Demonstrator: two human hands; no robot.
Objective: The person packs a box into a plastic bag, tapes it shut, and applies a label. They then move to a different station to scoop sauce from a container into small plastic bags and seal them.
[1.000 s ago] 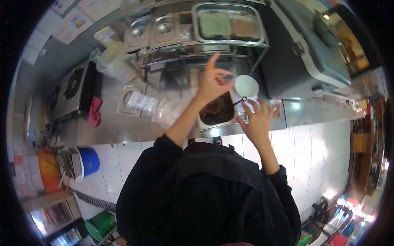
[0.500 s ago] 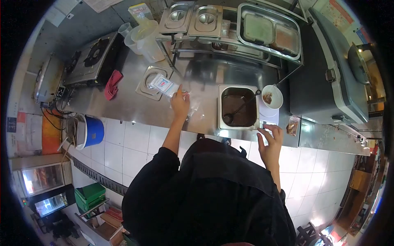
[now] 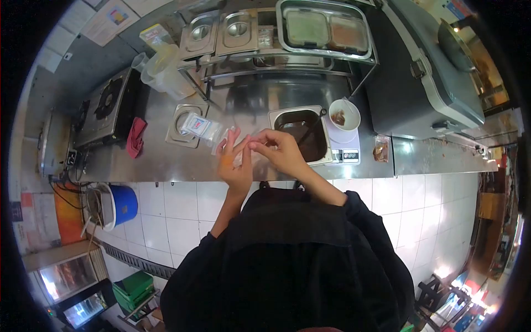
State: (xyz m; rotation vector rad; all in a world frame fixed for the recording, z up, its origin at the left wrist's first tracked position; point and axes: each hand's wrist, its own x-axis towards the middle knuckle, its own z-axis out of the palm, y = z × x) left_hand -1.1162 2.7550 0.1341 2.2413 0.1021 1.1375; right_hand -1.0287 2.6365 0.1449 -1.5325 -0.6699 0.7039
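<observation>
My left hand (image 3: 235,169) is raised over the counter's front edge, fingers closed around thin clear plastic, apparently a bag (image 3: 239,160). My right hand (image 3: 283,156) meets it from the right, thumb and forefinger pinched at the left fingertips, where the plastic is hard to see. Just beyond the left fingers lies a packet of clear bags (image 3: 202,126) with a blue-and-white label, partly over a steel lid (image 3: 178,131). Behind my right hand stands a steel pan of dark brown sauce (image 3: 316,145) with a ladle (image 3: 314,128) in it; the hand covers its near left corner.
Right of the pan, a white bowl (image 3: 354,115) with brown food sits on a scale (image 3: 344,154). A small packet (image 3: 381,148) lies beyond. A rack (image 3: 232,58) carries lidded pans at the back. On the left are a red cloth (image 3: 136,137), gas stove (image 3: 108,105) and plastic jugs (image 3: 163,72).
My right hand has moved left from beside the scale to meet my left hand. My left hand has drawn back from the labelled packet. The camera view has shifted.
</observation>
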